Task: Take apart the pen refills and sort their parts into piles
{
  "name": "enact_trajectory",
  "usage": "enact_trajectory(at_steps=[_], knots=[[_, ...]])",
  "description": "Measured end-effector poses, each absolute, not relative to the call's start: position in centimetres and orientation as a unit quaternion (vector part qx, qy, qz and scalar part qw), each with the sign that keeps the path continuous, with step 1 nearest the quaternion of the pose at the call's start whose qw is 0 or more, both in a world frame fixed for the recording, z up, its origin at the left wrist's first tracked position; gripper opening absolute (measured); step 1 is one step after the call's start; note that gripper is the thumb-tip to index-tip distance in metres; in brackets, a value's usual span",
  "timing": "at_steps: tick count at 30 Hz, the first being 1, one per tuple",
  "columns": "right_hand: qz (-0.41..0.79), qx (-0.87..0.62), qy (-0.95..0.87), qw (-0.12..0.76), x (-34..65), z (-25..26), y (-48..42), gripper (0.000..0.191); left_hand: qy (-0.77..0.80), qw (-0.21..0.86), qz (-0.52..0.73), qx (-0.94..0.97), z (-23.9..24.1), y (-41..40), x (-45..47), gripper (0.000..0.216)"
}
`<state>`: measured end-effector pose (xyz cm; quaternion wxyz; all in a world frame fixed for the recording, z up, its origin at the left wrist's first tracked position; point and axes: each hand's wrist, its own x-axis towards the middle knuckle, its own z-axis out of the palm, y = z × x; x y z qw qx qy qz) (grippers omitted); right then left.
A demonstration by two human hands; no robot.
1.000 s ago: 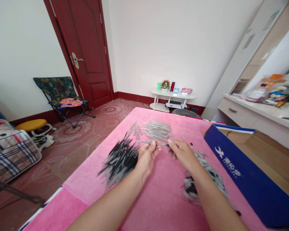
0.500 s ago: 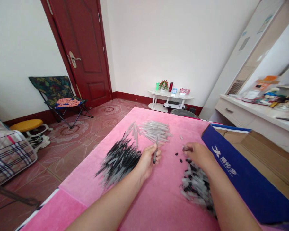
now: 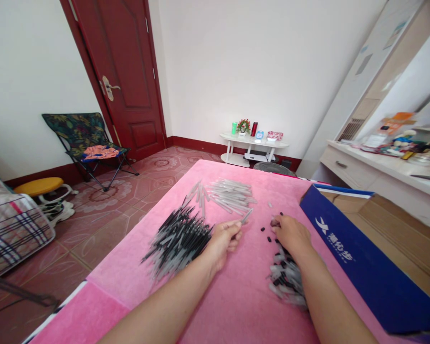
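Observation:
My left hand (image 3: 224,241) is closed round a thin grey pen tube (image 3: 246,216) that points up and to the right over the pink table (image 3: 236,296). Left of it lies a heap of black-tipped pen refills (image 3: 177,236). Beyond it is a pile of clear grey tubes (image 3: 231,193). My right hand (image 3: 290,234) rests palm down with its fingertips pinched on a small dark cap by several loose black caps (image 3: 267,234). A heap of grey and black caps (image 3: 286,279) lies under my right wrist.
An open blue cardboard box (image 3: 347,258) stands at the table's right edge. Off the table are a folding chair (image 3: 84,138), a yellow stool (image 3: 37,185), a red door (image 3: 123,71), a low white shelf (image 3: 252,145) and a white cabinet (image 3: 380,172).
My hands came apart. The right hand went from the tube to the loose caps on the right. The left hand kept the tube, turned it upright, then tilted it to the right.

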<state>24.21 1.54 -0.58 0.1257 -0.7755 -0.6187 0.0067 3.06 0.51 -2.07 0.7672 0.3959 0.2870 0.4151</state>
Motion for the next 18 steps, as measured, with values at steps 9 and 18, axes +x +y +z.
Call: enact_trajectory(at_steps=[9,18], knots=[[0.272,-0.601,-0.609,0.441,22.6,1.3,1.5,0.026,0.298,0.76,0.411,0.407,-2.0,0.2,3.2,0.044],[0.299,-0.595,-0.641,0.381,23.2,1.6,1.3,0.025,0.31,0.746,0.403,0.429,-2.0,0.2,3.2,0.044]])
